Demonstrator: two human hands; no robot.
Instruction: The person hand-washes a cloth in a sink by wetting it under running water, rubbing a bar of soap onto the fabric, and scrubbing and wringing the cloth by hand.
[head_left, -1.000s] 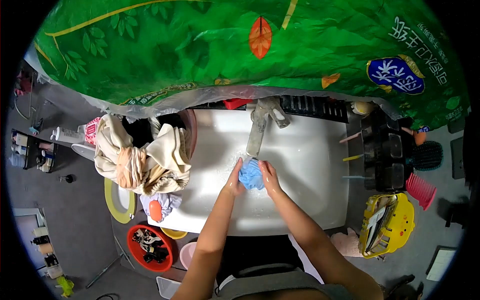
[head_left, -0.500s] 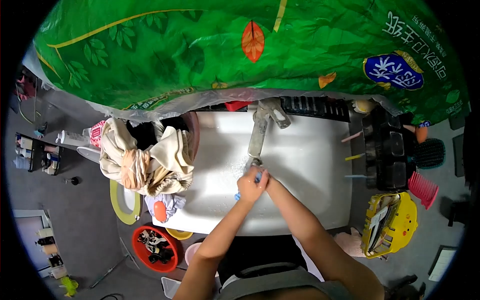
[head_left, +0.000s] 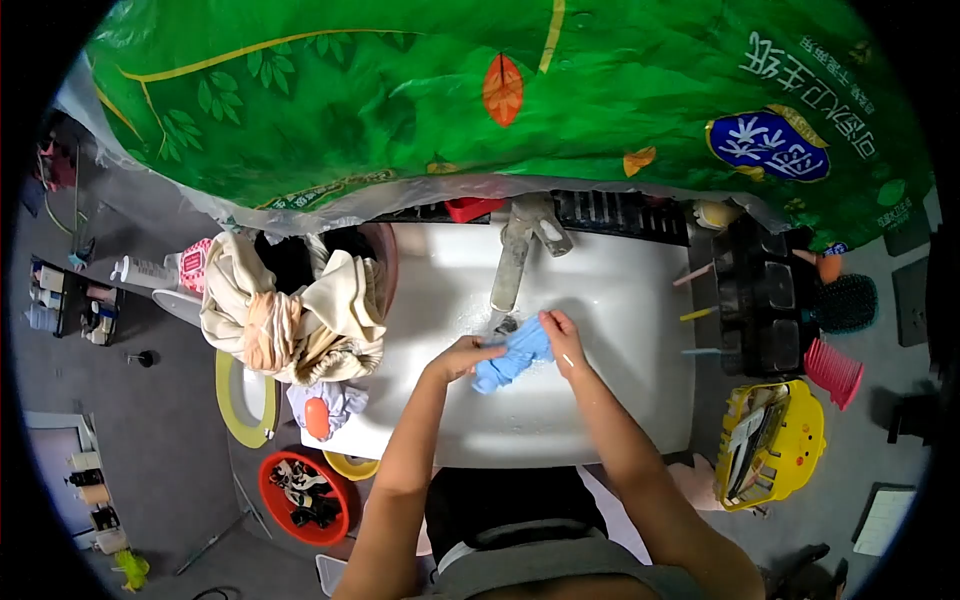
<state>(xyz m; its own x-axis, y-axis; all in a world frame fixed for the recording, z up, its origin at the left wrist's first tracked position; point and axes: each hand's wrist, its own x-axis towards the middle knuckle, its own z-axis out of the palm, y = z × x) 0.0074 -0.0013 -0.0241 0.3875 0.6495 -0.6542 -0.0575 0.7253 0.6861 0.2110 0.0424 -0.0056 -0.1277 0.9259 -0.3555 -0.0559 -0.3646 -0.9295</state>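
A light blue cloth (head_left: 515,358) is stretched between my two hands over the white sink (head_left: 630,400); its exact kind does not show. My left hand (head_left: 460,357) pinches its left end. At the upper right corner of the cloth, my right hand (head_left: 565,345) grips it, with wet spots on the wrist. Just above the cloth is the metal faucet (head_left: 512,265), its spout pointing down toward my hands. Some water glistens in the basin around the spout.
Left of the basin, cream clothes (head_left: 300,310) are heaped in a pinkish tub, near an orange soap bar (head_left: 317,417) on a pale cloth. A green plastic package (head_left: 380,110) spans the back. Right stand a black organizer (head_left: 765,300) and a yellow basket (head_left: 790,440).
My hands were clasped together under the spout around the bunched blue cloth. They have moved apart, and the cloth is now spread out between them.
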